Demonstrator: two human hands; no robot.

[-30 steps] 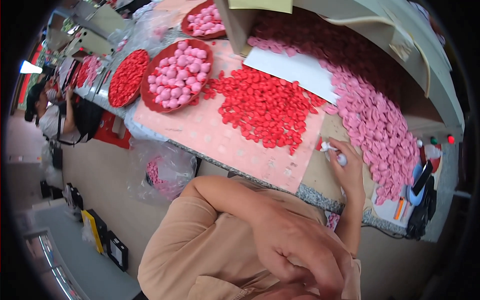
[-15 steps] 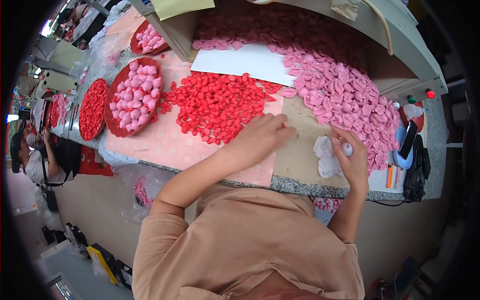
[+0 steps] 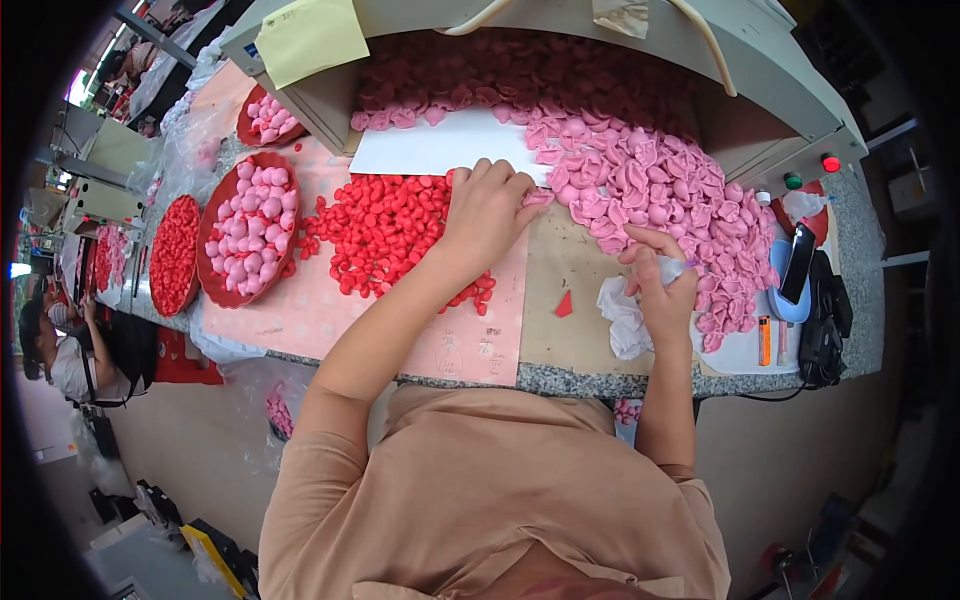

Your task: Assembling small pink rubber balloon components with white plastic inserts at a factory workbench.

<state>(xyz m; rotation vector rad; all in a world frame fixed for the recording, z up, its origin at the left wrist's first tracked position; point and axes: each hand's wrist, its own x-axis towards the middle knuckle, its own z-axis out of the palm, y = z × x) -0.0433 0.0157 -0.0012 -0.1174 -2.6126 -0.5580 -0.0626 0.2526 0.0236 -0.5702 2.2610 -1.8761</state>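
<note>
My left hand (image 3: 487, 212) reaches over the right side of the red pile, its fingers curled down. Its fingertips close on a pink petal-edged piece (image 3: 538, 199) at the near edge of the pink heap (image 3: 650, 185); the thumb is hidden. My right hand (image 3: 662, 290) grips a small translucent squeeze bottle (image 3: 672, 268), tip pointing right. A crumpled white tissue (image 3: 624, 320) lies against that hand. On the beige board (image 3: 560, 340) between my hands rests a small red pointed piece (image 3: 564, 304). Glossy red rounded pieces (image 3: 385, 235) spread on the pink paper (image 3: 440, 345).
A grey box-like housing (image 3: 800, 140) arches over the pink heap. At left stand a red bowl (image 3: 210, 275) of pink balls and a bowl of red pieces (image 3: 175, 255). A phone (image 3: 797, 264), a blue holder and an orange tube (image 3: 764, 341) lie at right. Another person sits far left.
My left hand has moved up and away from the board to the pink piece. A small red piece now lies on the board. My right hand keeps the bottle; the view has shifted.
</note>
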